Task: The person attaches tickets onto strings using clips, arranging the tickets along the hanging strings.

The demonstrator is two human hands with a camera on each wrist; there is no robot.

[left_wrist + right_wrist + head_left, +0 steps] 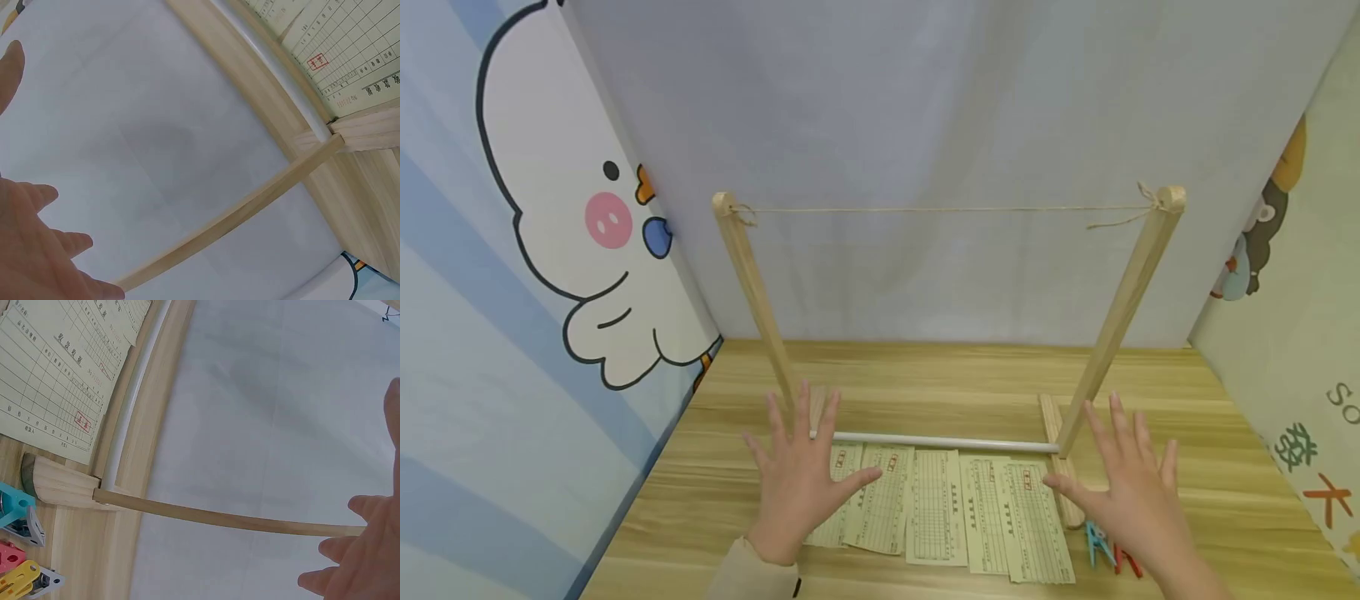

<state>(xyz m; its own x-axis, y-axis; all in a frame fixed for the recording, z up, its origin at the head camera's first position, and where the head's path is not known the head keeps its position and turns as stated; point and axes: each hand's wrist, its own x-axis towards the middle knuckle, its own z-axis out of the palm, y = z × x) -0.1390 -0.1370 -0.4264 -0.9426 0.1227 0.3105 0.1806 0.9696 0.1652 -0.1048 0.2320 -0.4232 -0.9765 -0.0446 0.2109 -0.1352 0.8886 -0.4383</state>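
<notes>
My left hand [797, 483] is raised with spread fingers over the left end of a row of printed paper slips [936, 508], partly covering them. On the right, my right hand [1131, 496] also has its fingers spread and holds nothing, hovering close to the right post's foot. Behind the slips stands a wooden frame with a left post [756, 292] and a right post [1120, 325]. A thin string [940, 210] is tied between the post tops, and a white rod [940, 442] joins them low down. Plastic clips, among them a blue clip [1099, 543], lie partly hidden beside my right hand.
A red clip [1126, 562] and a yellow clip [20, 580] lie near the blue one. The wood-grain table [700, 467] ends at a pale cloth backdrop [940, 283]. Cartoon-printed panels [550, 233] flank both sides.
</notes>
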